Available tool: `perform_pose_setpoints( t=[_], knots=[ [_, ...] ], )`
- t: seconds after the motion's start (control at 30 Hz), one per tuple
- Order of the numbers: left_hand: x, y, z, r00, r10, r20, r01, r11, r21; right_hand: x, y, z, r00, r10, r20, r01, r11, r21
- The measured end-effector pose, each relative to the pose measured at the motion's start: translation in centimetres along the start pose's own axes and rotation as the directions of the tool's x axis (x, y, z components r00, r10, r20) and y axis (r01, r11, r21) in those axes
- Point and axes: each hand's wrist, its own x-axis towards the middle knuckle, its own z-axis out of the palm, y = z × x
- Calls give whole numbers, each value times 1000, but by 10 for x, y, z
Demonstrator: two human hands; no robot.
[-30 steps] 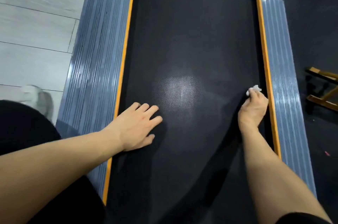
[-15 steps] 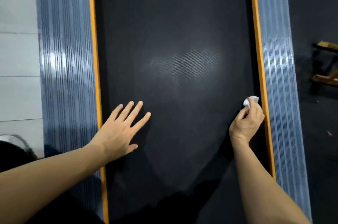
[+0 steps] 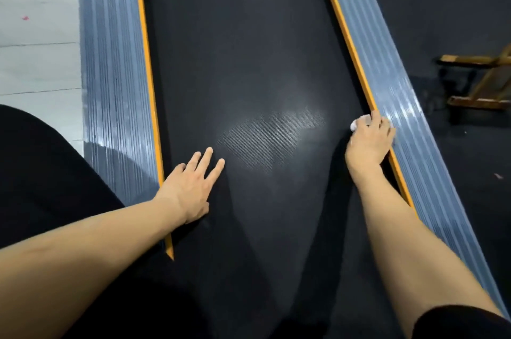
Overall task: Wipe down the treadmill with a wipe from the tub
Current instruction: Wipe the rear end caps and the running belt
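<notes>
The left hand [image 3: 190, 186] lies flat with fingers spread on the near belt [image 3: 249, 62], apparently as a brace, while farther right the right hand [image 3: 369, 139] pinches the wipe [image 3: 356, 122] against the orange strip [image 3: 351, 42] bordering the right rail [image 3: 387, 56].

Wipe [image 3: 358, 120] mostly hidden under right hand [image 3: 369, 142]; we see only small white bit. Right fingers [image 3: 385, 124] blurred. Treadmill belt [image 3: 243, 67] near end cut off by bottom edge. Wooden frame [image 3: 481, 84] cut off at right edge.
</notes>
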Motion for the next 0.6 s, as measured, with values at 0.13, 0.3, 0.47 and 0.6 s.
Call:
perform_pose_setpoints(
  t=[0.13,0.3,0.47,0.6],
  knots=[
    [-13,-5,10,1000,16,-25,-16,1000,23,19,-2,-16,972,-80,219,107,987,-117],
    [-21,-12,8,992,120,-46,-118,991,57,1,-16,-12,984,149,102,-175,927,332],
    [-22,5,9,949,314,-32,-310,946,97,-39,-112,-21,998,41,47,-61,793,606],
    [-27,-1,21,958,274,83,-281,957,78,-115,-222,-52,774,-633,2,392,481,784]
  ],
)
